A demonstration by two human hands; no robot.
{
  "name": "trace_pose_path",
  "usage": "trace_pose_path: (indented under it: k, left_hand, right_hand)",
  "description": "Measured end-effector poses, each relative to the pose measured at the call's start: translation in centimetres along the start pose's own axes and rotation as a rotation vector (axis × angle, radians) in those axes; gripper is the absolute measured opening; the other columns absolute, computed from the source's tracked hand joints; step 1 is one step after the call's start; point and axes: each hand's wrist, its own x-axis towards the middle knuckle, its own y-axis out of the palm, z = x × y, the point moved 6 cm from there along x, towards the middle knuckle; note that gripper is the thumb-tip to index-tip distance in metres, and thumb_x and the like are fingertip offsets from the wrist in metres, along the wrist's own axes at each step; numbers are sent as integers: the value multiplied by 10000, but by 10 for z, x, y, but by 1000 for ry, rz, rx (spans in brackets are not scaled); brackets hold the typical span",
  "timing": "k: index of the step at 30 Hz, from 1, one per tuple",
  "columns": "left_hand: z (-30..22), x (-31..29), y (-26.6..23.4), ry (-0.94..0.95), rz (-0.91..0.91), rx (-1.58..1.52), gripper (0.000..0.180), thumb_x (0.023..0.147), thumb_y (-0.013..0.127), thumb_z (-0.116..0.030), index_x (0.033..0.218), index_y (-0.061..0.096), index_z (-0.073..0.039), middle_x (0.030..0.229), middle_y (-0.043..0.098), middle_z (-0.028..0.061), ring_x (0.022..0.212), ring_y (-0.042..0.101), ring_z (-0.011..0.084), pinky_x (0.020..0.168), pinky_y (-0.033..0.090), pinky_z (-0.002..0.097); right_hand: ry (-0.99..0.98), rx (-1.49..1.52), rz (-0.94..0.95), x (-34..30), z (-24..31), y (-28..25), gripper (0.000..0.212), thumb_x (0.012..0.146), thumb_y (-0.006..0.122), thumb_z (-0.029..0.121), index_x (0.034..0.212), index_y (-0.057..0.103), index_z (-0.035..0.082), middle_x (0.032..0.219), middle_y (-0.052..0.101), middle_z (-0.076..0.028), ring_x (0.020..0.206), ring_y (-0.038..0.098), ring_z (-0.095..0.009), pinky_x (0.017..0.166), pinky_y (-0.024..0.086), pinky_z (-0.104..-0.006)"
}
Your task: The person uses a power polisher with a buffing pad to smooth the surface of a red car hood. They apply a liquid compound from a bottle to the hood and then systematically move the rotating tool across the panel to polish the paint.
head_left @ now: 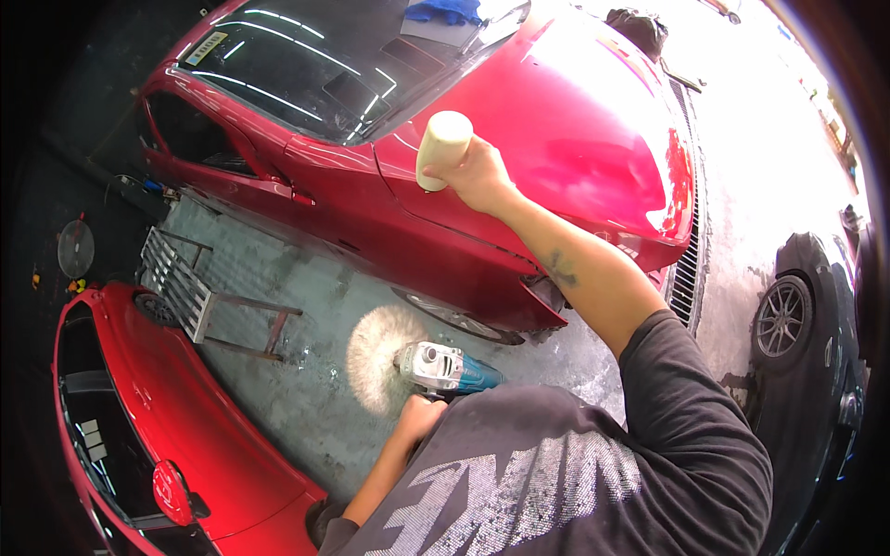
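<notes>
In my right hand [477,176] is a cream-coloured bottle [443,139], its wide end up and its lower end pointing down over the red car [556,139] near the base of the windshield. My fingers wrap round the bottle. Low and close to my body, my left hand [422,415] grips the side handle of a polisher [436,364] with a blue and silver body. The polisher's round, fluffy white pad [380,357] faces left, apart from the car.
A second red car [185,398] stands at the lower left. Between the cars is a metal step bench [185,287] on the wet floor. A blue cloth [445,11] lies on the windshield. A floor grate [686,195] runs past the front, and a dark car [807,343] is at right.
</notes>
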Motion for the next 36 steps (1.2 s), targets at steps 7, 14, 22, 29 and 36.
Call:
trace_pose_path:
  k: [7,14,22,29,36]
  left_hand:
    - [10,28,-8,47,13,-7,467,853,771,-320,799,735,142,699,713,293,645,749,346,692,578,521]
    - [-7,35,-3,38,125,42,457,871,777,-327,799,766,124,733,755,284,679,771,339,691,578,504]
    - [-33,29,35,6,93,94,508,881,805,-359,904,798,148,834,802,310,793,811,316,771,605,486]
    - [-53,11,51,-44,87,116,513,877,804,-333,926,770,177,819,807,280,795,808,284,750,606,482]
    - [-47,-5,49,-39,42,35,491,878,808,-330,903,768,159,796,799,249,759,787,247,727,604,472]
  right_hand:
    - [2,53,-32,-11,-52,-36,611,905,998,246,1395,709,24,1287,833,-141,1216,789,-255,1094,623,-438]
    - [59,67,-113,-72,-88,-130,528,929,974,166,1360,721,-6,1271,836,-121,1208,785,-208,1082,628,-417]
    - [277,56,-294,-163,-141,-296,452,948,952,112,1331,757,-25,1249,847,-126,1156,808,-204,1055,639,-392]
    - [275,-47,-407,-205,-202,-416,404,948,947,86,1301,777,-14,1226,858,-131,1102,821,-209,1020,646,-391]
    - [244,44,-395,-195,-206,-452,363,1026,866,116,1339,724,0,1195,828,-90,1047,796,-187,904,650,-359]
